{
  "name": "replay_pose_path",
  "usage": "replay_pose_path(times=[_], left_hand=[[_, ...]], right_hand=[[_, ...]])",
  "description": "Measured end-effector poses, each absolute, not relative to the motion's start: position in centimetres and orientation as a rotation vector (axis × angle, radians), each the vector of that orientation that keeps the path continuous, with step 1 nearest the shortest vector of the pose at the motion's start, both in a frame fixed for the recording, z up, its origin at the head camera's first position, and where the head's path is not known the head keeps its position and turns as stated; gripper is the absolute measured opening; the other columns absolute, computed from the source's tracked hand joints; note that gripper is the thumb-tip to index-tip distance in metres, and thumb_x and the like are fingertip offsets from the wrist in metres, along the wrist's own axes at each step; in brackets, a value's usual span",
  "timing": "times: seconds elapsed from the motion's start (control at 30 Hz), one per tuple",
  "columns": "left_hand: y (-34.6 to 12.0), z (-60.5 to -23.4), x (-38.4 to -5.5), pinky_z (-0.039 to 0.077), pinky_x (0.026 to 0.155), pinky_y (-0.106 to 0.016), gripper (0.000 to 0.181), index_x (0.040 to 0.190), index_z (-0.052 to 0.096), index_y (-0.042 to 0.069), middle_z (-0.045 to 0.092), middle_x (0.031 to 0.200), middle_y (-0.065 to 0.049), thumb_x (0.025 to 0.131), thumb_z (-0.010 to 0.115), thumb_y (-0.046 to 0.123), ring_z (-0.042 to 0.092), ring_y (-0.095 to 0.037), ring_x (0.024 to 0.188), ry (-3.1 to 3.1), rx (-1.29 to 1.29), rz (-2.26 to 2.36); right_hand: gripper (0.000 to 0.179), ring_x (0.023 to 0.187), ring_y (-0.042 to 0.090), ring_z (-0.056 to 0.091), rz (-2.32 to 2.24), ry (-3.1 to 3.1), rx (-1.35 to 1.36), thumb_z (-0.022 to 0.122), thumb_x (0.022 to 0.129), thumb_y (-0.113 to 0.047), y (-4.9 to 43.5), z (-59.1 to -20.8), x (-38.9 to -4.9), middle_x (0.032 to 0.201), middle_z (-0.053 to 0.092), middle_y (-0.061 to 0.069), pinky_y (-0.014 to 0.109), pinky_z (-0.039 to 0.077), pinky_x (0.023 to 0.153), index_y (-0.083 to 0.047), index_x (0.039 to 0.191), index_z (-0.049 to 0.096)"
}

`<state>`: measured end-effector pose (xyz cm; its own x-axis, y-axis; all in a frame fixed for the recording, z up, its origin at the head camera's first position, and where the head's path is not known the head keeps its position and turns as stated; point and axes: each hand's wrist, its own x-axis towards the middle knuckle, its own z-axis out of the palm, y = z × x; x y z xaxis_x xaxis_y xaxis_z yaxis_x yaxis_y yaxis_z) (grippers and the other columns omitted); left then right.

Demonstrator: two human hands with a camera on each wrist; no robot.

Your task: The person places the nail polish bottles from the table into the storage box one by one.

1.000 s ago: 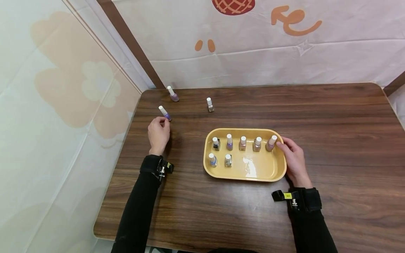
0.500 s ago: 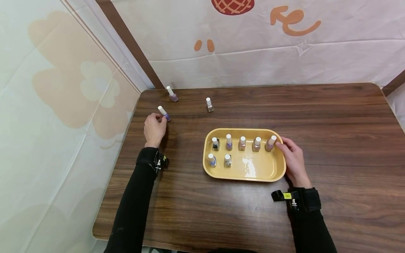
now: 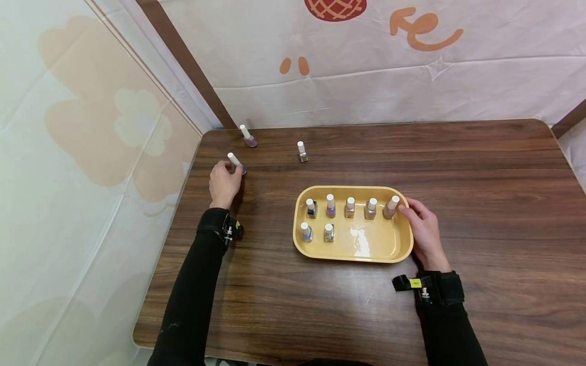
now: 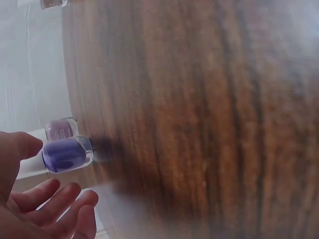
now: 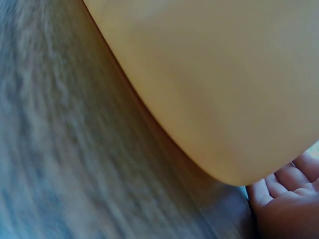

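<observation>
My left hand [image 3: 223, 185] is at a purple nail polish bottle [image 3: 234, 159] with a white cap on the table's left side. In the left wrist view the thumb is beside the purple bottle [image 4: 64, 155], while the loosely bent fingers [image 4: 60, 201] lie apart from it. My right hand [image 3: 426, 236] holds the right end of a yellow tray [image 3: 380, 241], thumb at the rim. In the right wrist view its fingers lie against the tray's outer wall [image 5: 224, 99]. Inside the tray stand several white-capped nail polish bottles, five along the back and two in front.
Behind the left hand stands a mauve nail polish bottle [image 3: 250, 140] near the table's back left corner. A clear-looking bottle [image 3: 302, 152] stands behind the tray. Printed white cloths hang along the left and back edges of the wooden table [image 3: 494, 203].
My left hand has shifted slightly left and away from me beside the purple bottle, which stays about where it was. The right hand and tray have not visibly moved.
</observation>
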<state>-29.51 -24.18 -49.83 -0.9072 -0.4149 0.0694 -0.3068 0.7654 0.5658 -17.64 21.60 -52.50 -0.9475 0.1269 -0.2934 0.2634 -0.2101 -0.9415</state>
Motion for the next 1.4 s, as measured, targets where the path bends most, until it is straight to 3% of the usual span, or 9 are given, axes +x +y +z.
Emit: replay_pose_path(times=[0.77,1.4], left_hand=[[-24.04,-49.74,-29.95,0.043,0.091,-0.050,0.031,0.114,0.059,0.007,0.064,0.118,-0.015,0.093,0.055,0.030,0.058,-0.035,0.110,-2.786,0.548,-0.917],[-24.09,-49.76,-29.93,0.043,0.090,-0.051,0.029,0.112,0.060,0.011,0.065,0.118,-0.013,0.094,0.056,0.034,0.058,-0.035,0.110,-2.785,0.549,-0.908]], right_hand=[[0.022,0.089,0.002,0.063,-2.349,1.894,0.434,0.066,0.092,-0.026,21.62,-52.59,-17.68,0.107,0.060,-0.006,0.016,0.054,0.074,-0.016,0.112,0.063],[0.020,0.087,0.004,0.063,-2.322,1.922,0.484,0.067,0.092,-0.026,21.57,-52.51,-17.70,0.104,0.061,-0.007,0.016,0.054,0.071,-0.017,0.110,0.064]])
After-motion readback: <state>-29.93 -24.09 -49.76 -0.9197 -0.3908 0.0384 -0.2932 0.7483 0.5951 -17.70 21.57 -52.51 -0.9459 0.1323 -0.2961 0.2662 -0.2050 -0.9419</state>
